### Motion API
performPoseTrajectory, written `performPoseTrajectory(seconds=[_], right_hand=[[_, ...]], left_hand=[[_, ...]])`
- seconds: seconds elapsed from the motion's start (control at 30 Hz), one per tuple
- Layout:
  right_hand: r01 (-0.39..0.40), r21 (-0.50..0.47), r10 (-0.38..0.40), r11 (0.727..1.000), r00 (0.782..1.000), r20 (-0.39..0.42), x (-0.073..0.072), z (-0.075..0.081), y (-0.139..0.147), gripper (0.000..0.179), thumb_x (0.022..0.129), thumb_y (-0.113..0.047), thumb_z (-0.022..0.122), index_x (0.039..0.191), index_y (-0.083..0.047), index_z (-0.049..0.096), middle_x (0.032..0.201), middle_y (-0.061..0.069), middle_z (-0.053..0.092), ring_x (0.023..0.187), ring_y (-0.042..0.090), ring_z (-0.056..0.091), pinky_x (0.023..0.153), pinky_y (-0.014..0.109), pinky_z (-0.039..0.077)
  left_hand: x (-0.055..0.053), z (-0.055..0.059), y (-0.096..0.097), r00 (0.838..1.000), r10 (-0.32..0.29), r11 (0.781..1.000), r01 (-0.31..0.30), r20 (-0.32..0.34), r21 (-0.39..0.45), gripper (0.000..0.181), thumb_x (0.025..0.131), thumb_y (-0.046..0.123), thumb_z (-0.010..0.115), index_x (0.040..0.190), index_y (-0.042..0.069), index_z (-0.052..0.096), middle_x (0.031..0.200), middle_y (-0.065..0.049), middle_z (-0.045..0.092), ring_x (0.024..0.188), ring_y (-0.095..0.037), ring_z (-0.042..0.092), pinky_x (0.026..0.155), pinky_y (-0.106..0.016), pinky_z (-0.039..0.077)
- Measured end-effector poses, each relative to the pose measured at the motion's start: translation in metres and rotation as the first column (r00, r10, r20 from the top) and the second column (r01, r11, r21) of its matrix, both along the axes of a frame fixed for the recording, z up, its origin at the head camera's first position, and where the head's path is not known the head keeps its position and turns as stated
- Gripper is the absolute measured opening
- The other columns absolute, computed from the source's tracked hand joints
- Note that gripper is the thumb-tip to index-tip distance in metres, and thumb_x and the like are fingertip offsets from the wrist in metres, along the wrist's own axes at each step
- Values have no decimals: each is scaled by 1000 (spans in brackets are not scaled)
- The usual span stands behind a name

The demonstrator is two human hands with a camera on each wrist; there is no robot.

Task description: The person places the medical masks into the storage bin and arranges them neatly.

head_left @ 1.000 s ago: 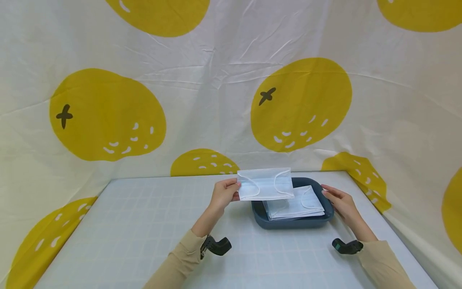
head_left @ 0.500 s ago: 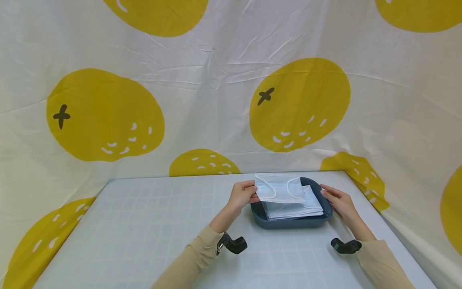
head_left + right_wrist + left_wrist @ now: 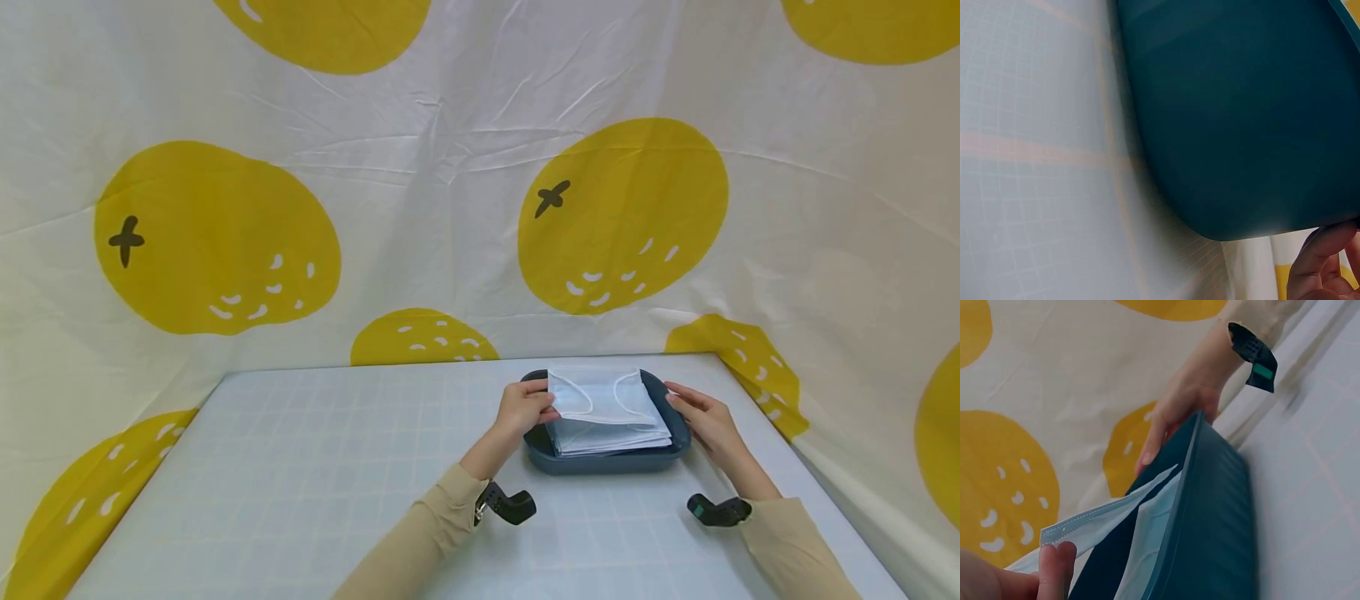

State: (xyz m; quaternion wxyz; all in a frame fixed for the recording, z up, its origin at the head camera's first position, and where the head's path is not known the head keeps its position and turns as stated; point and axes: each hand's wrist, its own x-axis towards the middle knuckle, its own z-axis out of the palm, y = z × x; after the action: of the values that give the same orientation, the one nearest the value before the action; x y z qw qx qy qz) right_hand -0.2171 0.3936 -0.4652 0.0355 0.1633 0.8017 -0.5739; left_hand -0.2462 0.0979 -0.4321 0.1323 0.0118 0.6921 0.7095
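Observation:
In the head view my left hand (image 3: 527,403) pinches the left edge of a pale blue face mask (image 3: 603,398) with white ear loops. The mask is above a stack of similar masks (image 3: 611,438) inside a dark blue plastic basin (image 3: 600,464). In the left wrist view the held mask (image 3: 1094,526) slants into the basin (image 3: 1210,512), its far end close to the stack (image 3: 1152,531). My right hand (image 3: 708,421) grips the basin's right rim; the right wrist view has its fingers (image 3: 1322,256) at the basin's edge.
The basin stands near the back of a table (image 3: 315,483) covered in a pale checked cloth. Behind it hangs a white curtain (image 3: 450,250) printed with large yellow fruit. Each wrist carries a black camera mount (image 3: 510,504).
My left hand has moved right and slightly down with the mask, from over the basin's left side to above the stack. The right hand stays at the rim.

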Motion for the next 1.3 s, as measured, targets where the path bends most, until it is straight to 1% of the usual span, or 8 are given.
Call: performPoseTrajectory(seconds=[0.17,0.37,0.47,0.67,0.9,1.1,1.2,1.3], right_hand=[[-2,12,2,1000,1000,2,0,0,1,69,96,-50,49,149,-11,32,156,17,28,137,32,34,113,44,32],[-14,28,14,1000,1000,0,2,2,2,67,95,-50,50,149,-12,34,156,16,30,135,29,36,102,23,43],[-23,26,23,999,1000,-2,2,2,2,67,96,-49,50,149,-11,34,156,16,30,135,29,36,98,18,44],[-24,25,24,999,1000,-5,2,3,1,67,96,-48,49,149,-11,33,155,17,30,135,29,36,99,19,44],[-23,36,23,999,1000,-8,1,1,1,67,96,-50,49,149,-12,33,155,17,30,136,30,35,100,20,45],[-26,42,27,999,999,-20,1,0,2,68,96,-50,49,149,-11,34,155,18,31,135,30,36,94,15,47],[-22,44,23,999,1000,-18,1,0,1,68,96,-51,49,149,-11,34,154,18,32,134,30,37,98,19,47],[-18,55,19,998,1000,-7,1,-1,1,68,96,-51,49,149,-12,34,154,18,32,134,30,37,108,32,41]], left_hand=[[1,-2,8,1000,-10,1000,10,-3,-12,36,90,-3,59,126,-6,58,100,-19,72,60,-6,63,64,-23,59],[3,-3,15,1000,-11,999,11,-8,-50,35,89,-4,60,124,-6,60,95,-16,72,60,-8,65,62,-22,58],[4,-4,17,1000,-1,997,0,-13,-74,35,89,-3,61,123,-5,62,94,-16,73,60,-8,65,61,-22,58],[4,-6,18,996,7,986,-22,-88,-166,33,86,0,67,118,-5,65,85,-14,74,53,-7,64,56,-21,56],[5,-6,14,972,-40,930,-48,-230,-363,32,82,3,72,113,-6,67,67,-9,72,43,-6,60,47,-16,51],[8,0,15,963,-61,894,-64,-262,-444,30,83,1,71,111,-7,67,71,-10,72,41,-7,60,43,-15,48],[8,1,16,961,-65,869,-77,-268,-488,30,82,-1,71,111,-7,68,73,-12,72,43,-9,61,42,-13,46],[6,1,17,955,-69,842,-99,-289,-531,32,81,-1,72,112,-7,67,81,-14,73,44,-10,63,41,-12,44]])
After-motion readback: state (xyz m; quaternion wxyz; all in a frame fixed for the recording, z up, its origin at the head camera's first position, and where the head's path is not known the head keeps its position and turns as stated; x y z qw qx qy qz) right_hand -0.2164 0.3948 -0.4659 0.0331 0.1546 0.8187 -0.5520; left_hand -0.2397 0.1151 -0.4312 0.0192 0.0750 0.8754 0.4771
